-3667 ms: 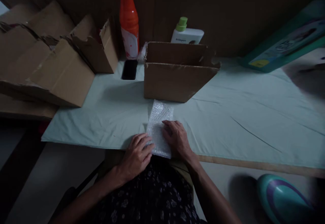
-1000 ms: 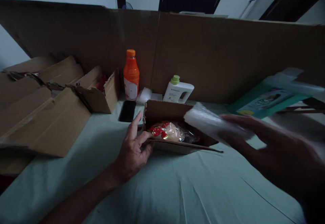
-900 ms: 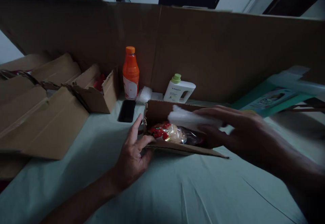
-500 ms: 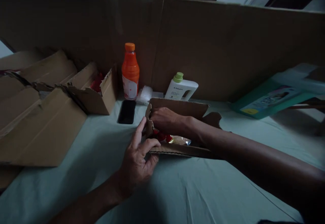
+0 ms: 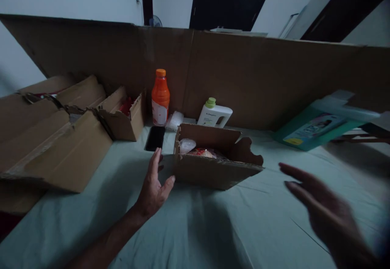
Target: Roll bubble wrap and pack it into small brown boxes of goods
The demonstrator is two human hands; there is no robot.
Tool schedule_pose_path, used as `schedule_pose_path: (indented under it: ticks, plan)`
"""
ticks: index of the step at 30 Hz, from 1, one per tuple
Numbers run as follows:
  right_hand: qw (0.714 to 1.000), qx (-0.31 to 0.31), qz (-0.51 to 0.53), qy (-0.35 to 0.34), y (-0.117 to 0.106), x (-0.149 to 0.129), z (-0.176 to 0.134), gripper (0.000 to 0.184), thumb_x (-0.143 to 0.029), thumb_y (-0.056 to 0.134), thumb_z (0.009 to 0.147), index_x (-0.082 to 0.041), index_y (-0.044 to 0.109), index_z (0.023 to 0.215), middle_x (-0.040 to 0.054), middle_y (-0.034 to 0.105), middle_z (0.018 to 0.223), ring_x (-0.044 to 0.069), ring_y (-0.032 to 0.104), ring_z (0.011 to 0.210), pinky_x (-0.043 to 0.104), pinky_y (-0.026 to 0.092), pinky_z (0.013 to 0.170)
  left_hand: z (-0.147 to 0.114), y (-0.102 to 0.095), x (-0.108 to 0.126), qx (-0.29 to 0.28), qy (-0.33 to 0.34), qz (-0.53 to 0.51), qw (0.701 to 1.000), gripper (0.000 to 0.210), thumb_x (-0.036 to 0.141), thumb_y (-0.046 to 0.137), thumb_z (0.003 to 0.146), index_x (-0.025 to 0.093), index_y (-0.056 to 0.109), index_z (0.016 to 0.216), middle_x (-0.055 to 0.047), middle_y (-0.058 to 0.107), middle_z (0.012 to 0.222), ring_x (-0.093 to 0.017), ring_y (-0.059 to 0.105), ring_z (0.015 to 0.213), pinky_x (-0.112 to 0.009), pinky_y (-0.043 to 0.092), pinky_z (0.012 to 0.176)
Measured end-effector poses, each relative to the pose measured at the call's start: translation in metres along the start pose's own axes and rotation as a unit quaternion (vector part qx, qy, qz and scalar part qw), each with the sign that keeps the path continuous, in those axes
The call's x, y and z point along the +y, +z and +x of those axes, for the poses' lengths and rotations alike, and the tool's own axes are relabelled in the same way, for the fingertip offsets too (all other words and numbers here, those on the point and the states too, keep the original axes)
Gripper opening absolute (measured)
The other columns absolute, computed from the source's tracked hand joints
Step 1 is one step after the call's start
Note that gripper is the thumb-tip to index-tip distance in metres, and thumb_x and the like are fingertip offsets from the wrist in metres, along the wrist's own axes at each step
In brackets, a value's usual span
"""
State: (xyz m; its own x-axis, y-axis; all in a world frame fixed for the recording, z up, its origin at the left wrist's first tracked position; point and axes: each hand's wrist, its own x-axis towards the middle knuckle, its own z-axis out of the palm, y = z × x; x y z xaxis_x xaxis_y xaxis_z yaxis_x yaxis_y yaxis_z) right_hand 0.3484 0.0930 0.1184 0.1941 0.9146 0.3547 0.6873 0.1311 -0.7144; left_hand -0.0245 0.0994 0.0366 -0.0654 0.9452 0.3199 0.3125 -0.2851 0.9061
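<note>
An open cardboard box (image 5: pixel 210 173) stands in the middle of the green cloth. Inside it lie a clear plastic piece (image 5: pixel 187 145) at the left end and a shiny packet with red on it (image 5: pixel 207 152); the box wall hides their lower parts. My left hand (image 5: pixel 154 189) is just left of the box, fingers spread and holding nothing. Off to the right of the box, my right hand (image 5: pixel 318 200) hangs in the air, slightly blurred, with its fingers apart and nothing in them.
Behind the box are a white bottle with a green cap (image 5: pixel 215 114), an orange bottle (image 5: pixel 160 98), bubble wrap (image 5: pixel 175 120) and a black phone (image 5: pixel 155 138). Cardboard boxes (image 5: pixel 85 151) fill the left. A green jug (image 5: pixel 317 124) leans at right. A cardboard wall (image 5: pixel 243 74) closes the back.
My right hand has come out of the box and moved right, opening. My left hand has let go of the box's left end. The view has tilted up.
</note>
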Motion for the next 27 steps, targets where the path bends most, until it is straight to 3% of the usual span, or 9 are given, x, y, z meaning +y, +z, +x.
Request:
schedule_pose_path:
  ticks: [2, 4, 7, 12, 15, 18, 21, 24, 27]
  plan:
    - [0.993, -0.080, 0.077, 0.043, 0.031, 0.019, -0.010, 0.054, -0.052, 0.070, 0.082, -0.029, 0.060, 0.130, 0.0148, 0.066, 0.133, 0.028, 0.071, 0.099, 0.040, 0.061, 0.079, 0.004, 0.009, -0.009, -0.011, -0.009, -0.017, 1.000, 0.082, 0.024, 0.061, 0.086, 0.025, 0.018, 0.156, -0.017, 0.027, 0.162, -0.031, 0.035, 0.147, -0.050, 0.043, 0.112]
    - [0.986, -0.116, 0.115, 0.014, 0.067, 0.017, -0.007, 0.060, -0.052, 0.072, 0.079, -0.023, 0.058, 0.130, 0.0153, 0.065, 0.132, 0.028, 0.069, 0.105, 0.041, 0.059, 0.084, 0.012, 0.020, -0.012, -0.026, -0.011, -0.038, 0.999, 0.083, 0.023, 0.063, 0.082, 0.022, 0.021, 0.155, -0.017, 0.032, 0.160, -0.031, 0.036, 0.146, -0.051, 0.041, 0.113]
    - [0.982, -0.122, 0.144, -0.008, 0.095, -0.002, 0.008, 0.054, -0.052, 0.069, 0.080, -0.016, 0.060, 0.119, 0.0143, 0.071, 0.117, 0.026, 0.070, 0.098, 0.038, 0.059, 0.079, 0.027, 0.038, -0.001, -0.040, -0.016, -0.063, 0.997, 0.081, 0.021, 0.063, 0.080, 0.019, 0.027, 0.152, -0.016, 0.050, 0.146, -0.030, 0.047, 0.137, -0.051, 0.037, 0.116]
    - [0.996, -0.041, 0.083, 0.007, 0.056, 0.002, -0.006, 0.047, -0.055, 0.066, 0.080, -0.018, 0.061, 0.108, 0.0115, 0.074, 0.103, 0.027, 0.071, 0.088, 0.035, 0.058, 0.069, 0.027, 0.064, 0.040, -0.055, 0.033, -0.098, 0.993, 0.084, 0.016, 0.066, 0.075, 0.015, 0.030, 0.151, -0.014, 0.049, 0.148, -0.030, 0.044, 0.139, -0.047, 0.032, 0.121]
    - [1.000, -0.014, 0.009, 0.003, 0.036, 0.014, -0.044, 0.044, -0.058, 0.065, 0.080, -0.020, 0.063, 0.103, 0.0104, 0.075, 0.095, 0.029, 0.072, 0.084, 0.037, 0.059, 0.065, 0.002, 0.057, 0.045, -0.083, 0.033, -0.103, 0.991, 0.085, 0.015, 0.067, 0.074, 0.016, 0.031, 0.151, -0.015, 0.047, 0.151, -0.031, 0.043, 0.141, -0.046, 0.034, 0.120]
    - [0.994, -0.085, 0.038, -0.048, 0.058, 0.003, -0.094, 0.039, -0.052, 0.065, 0.084, -0.022, 0.063, 0.108, 0.0095, 0.076, 0.097, 0.027, 0.074, 0.083, 0.034, 0.062, 0.067, -0.029, 0.015, 0.026, -0.025, -0.004, -0.081, 0.996, 0.072, 0.015, 0.062, 0.076, 0.017, 0.040, 0.145, -0.014, 0.053, 0.146, -0.032, 0.049, 0.136, -0.049, 0.038, 0.117]
    - [0.972, -0.136, 0.120, -0.146, 0.108, -0.034, -0.134, 0.054, -0.041, 0.063, 0.090, -0.024, 0.049, 0.139, 0.0137, 0.067, 0.128, 0.022, 0.075, 0.090, 0.030, 0.063, 0.072, -0.039, -0.058, -0.002, 0.058, -0.042, -0.046, 0.996, 0.053, 0.021, 0.059, 0.079, 0.016, 0.053, 0.131, -0.011, 0.066, 0.126, -0.032, 0.061, 0.120, -0.047, 0.047, 0.108]
    - [0.929, -0.224, 0.148, -0.253, 0.152, -0.071, -0.149, 0.064, -0.033, 0.061, 0.092, -0.028, 0.037, 0.151, 0.0146, 0.053, 0.147, 0.026, 0.067, 0.116, 0.033, 0.063, 0.083, -0.031, -0.126, -0.026, 0.153, -0.052, -0.008, 0.987, 0.065, 0.030, 0.066, 0.079, 0.017, 0.047, 0.140, -0.013, 0.059, 0.140, -0.032, 0.056, 0.130, -0.047, 0.044, 0.111]
    - [0.912, -0.255, 0.129, -0.295, 0.181, -0.083, -0.140, 0.045, -0.031, 0.058, 0.093, -0.027, 0.054, 0.137, 0.0132, 0.062, 0.136, 0.028, 0.061, 0.125, 0.042, 0.057, 0.097, -0.030, -0.160, -0.046, 0.212, -0.071, 0.047, 0.973, 0.071, 0.037, 0.069, 0.077, 0.018, 0.048, 0.141, -0.014, 0.053, 0.147, -0.031, 0.050, 0.136, -0.047, 0.041, 0.113]
